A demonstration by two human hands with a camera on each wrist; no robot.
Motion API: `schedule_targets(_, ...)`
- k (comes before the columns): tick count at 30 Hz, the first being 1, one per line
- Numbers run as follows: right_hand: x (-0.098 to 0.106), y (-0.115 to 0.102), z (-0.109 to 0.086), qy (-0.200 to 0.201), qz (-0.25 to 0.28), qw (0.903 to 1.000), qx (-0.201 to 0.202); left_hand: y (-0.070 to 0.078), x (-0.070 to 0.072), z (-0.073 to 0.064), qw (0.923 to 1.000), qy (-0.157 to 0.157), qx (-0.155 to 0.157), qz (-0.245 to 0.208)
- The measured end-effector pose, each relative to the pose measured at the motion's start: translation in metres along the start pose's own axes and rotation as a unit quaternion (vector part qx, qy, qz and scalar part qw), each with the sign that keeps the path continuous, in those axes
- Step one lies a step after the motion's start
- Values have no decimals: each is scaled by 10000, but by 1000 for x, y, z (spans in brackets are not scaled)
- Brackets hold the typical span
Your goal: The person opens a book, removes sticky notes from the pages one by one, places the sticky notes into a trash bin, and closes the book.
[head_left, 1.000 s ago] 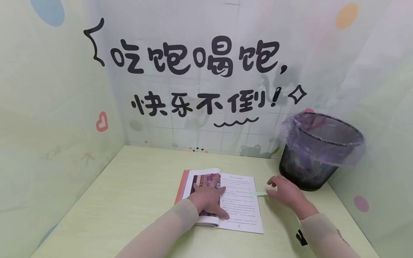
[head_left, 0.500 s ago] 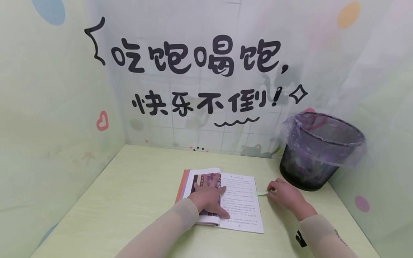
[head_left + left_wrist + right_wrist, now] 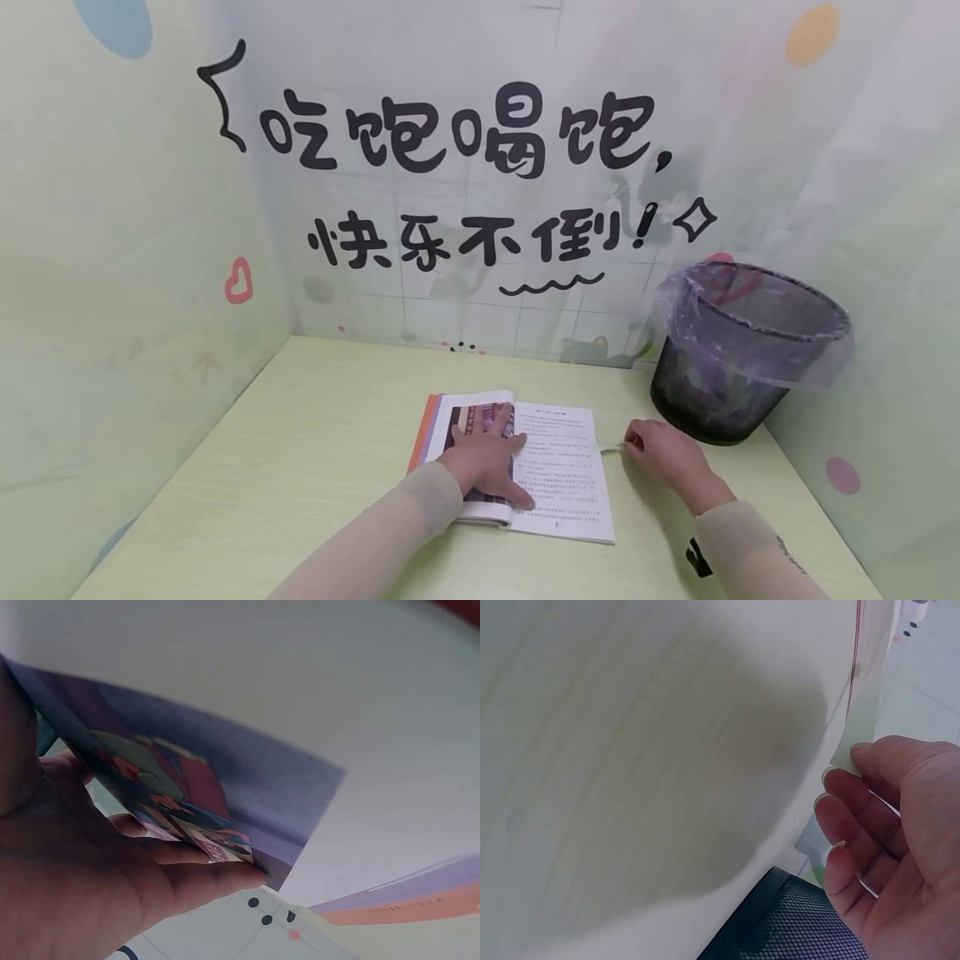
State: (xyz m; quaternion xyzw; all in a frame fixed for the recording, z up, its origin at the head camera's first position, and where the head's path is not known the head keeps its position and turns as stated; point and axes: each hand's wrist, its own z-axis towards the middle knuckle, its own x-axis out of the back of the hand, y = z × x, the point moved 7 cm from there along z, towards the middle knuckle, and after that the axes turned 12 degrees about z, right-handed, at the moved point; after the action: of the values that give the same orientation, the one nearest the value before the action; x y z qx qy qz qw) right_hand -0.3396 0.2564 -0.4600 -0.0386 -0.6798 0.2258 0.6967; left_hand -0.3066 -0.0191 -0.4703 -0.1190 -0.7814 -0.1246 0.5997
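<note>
An open book (image 3: 558, 483) lies on the table, with a picture on its left page and print on the right. My left hand (image 3: 483, 462) rests on it with fingers spread, over the picture page and across the middle fold. In the left wrist view that page's colored illustration (image 3: 202, 772) rises beside the fingers. From the book's right edge sticks out a narrow pale green strip of paper (image 3: 611, 448). My right hand (image 3: 667, 458) pinches its outer end between thumb and forefinger, the other fingers loosely bent in the right wrist view. The strip's inner end is at the page edge.
A black waste bin (image 3: 697, 404) with a translucent purple liner stands at the back right, close beyond the right hand. Its mesh side (image 3: 799, 922) shows in the right wrist view. Printed curtain walls (image 3: 465, 317) enclose the pale table (image 3: 300, 450) at the back and both sides.
The right hand has drawn very slightly to the right and its fingers have closed more on the strip, which now looks thinner and more tilted. The left hand and book stay put.
</note>
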Motion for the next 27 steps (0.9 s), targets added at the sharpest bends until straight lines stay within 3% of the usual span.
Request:
schedule_targets(18,3,3,-2,77,8,9998,-191,1,0,-2,10000,-56,17,-22)
schedule_targets(27,20,7,-5,307,193,9991,-212,1,-1,0,10000,-36,29,28)
